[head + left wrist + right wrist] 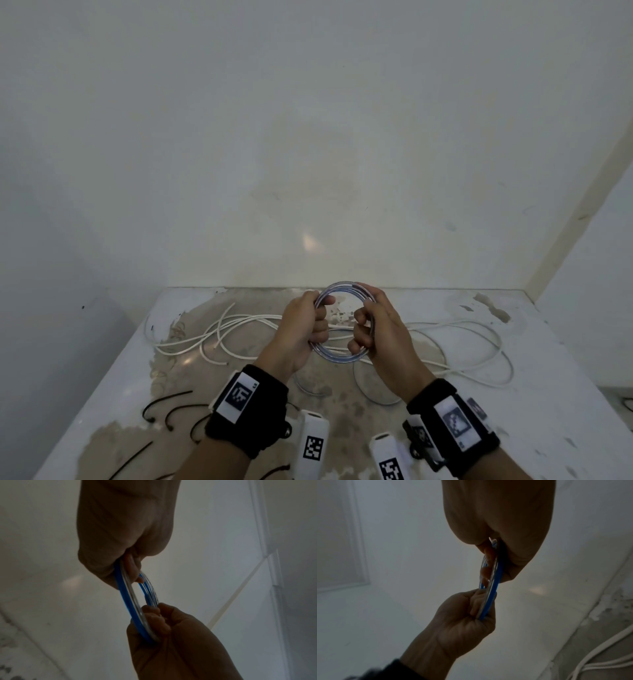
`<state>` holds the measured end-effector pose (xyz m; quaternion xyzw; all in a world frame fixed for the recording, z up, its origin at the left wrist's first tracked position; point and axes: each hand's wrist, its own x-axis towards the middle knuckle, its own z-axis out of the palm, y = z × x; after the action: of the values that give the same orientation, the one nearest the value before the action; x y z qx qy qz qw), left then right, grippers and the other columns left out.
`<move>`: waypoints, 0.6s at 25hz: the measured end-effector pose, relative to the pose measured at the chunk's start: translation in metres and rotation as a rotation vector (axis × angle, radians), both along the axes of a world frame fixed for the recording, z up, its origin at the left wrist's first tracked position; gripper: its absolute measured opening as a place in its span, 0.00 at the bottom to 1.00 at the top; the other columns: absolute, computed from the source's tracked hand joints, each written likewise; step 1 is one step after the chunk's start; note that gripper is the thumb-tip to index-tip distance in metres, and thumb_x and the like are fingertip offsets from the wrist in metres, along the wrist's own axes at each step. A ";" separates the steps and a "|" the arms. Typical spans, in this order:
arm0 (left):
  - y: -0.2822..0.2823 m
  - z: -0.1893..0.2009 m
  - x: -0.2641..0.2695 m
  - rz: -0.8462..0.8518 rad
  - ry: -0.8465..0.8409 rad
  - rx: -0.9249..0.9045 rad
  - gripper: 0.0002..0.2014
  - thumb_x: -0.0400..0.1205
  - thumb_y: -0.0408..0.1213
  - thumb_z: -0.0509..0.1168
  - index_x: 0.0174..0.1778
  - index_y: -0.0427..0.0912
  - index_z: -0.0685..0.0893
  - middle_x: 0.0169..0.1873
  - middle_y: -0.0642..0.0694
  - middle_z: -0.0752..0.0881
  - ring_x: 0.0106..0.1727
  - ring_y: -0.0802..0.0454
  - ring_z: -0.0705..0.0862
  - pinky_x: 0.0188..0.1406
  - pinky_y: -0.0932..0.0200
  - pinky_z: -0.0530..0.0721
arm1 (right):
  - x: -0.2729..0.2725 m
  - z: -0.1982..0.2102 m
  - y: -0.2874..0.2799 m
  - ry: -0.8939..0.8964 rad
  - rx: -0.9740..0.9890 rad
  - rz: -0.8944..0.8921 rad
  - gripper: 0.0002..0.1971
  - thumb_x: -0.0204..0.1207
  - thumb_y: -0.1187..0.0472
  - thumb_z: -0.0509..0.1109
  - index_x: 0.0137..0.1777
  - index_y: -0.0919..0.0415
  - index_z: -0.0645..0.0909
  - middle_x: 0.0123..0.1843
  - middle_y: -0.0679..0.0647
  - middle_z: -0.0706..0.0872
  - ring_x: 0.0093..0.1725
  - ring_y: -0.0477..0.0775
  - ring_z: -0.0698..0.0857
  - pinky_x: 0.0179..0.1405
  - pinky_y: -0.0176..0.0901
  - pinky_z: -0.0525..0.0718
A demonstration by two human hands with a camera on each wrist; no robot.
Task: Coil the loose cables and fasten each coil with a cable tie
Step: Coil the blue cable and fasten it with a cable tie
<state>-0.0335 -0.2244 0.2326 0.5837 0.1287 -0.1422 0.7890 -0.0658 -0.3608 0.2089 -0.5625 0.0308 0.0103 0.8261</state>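
Observation:
A round coil of blue-and-clear cable (337,358) is held upright above the table between both hands. My left hand (305,325) grips its left side with fingers curled round the strands. My right hand (373,325) grips the right side the same way. In the left wrist view the left hand (126,534) is at the top, the right hand (171,635) is below, and the coil (126,595) spans between them. The right wrist view shows the right hand (501,527) above, the left hand (462,615) below, and the coil (493,591) edge-on.
Loose white cables (239,329) sprawl across the stained white table (548,394), also seen as white cables (599,655). Greyish cable loops (376,397) lie under the hands. Several black cable ties (168,404) lie at the front left. A wall stands close behind.

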 end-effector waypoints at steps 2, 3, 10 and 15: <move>0.002 -0.003 -0.008 -0.022 0.048 -0.046 0.14 0.86 0.35 0.50 0.40 0.37 0.77 0.20 0.53 0.59 0.15 0.60 0.54 0.11 0.67 0.53 | -0.005 -0.003 -0.002 -0.089 -0.219 -0.010 0.16 0.91 0.59 0.56 0.71 0.42 0.79 0.38 0.53 0.76 0.23 0.49 0.68 0.25 0.47 0.80; 0.003 -0.005 -0.011 -0.030 0.074 -0.103 0.14 0.86 0.35 0.51 0.40 0.37 0.78 0.19 0.53 0.59 0.15 0.60 0.54 0.11 0.67 0.53 | -0.007 -0.004 -0.002 -0.141 -0.316 -0.027 0.15 0.91 0.58 0.56 0.71 0.42 0.79 0.37 0.51 0.77 0.22 0.48 0.69 0.24 0.48 0.81; 0.013 -0.004 -0.022 -0.148 0.106 -0.395 0.14 0.86 0.32 0.50 0.55 0.32 0.79 0.24 0.48 0.74 0.22 0.54 0.77 0.25 0.62 0.79 | 0.003 -0.018 0.013 -0.053 -0.189 -0.244 0.16 0.92 0.61 0.54 0.60 0.54 0.85 0.28 0.53 0.66 0.21 0.47 0.60 0.18 0.38 0.64; 0.016 0.000 -0.018 -0.112 0.056 -0.401 0.14 0.87 0.35 0.50 0.36 0.41 0.73 0.23 0.52 0.66 0.16 0.60 0.60 0.16 0.65 0.61 | 0.007 -0.012 0.022 -0.110 -0.233 -0.287 0.17 0.91 0.63 0.54 0.58 0.52 0.85 0.24 0.49 0.69 0.18 0.46 0.64 0.18 0.40 0.69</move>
<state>-0.0520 -0.2081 0.2331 0.4170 0.0871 -0.2251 0.8763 -0.0592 -0.3385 0.1970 -0.6439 0.0662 -0.1420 0.7489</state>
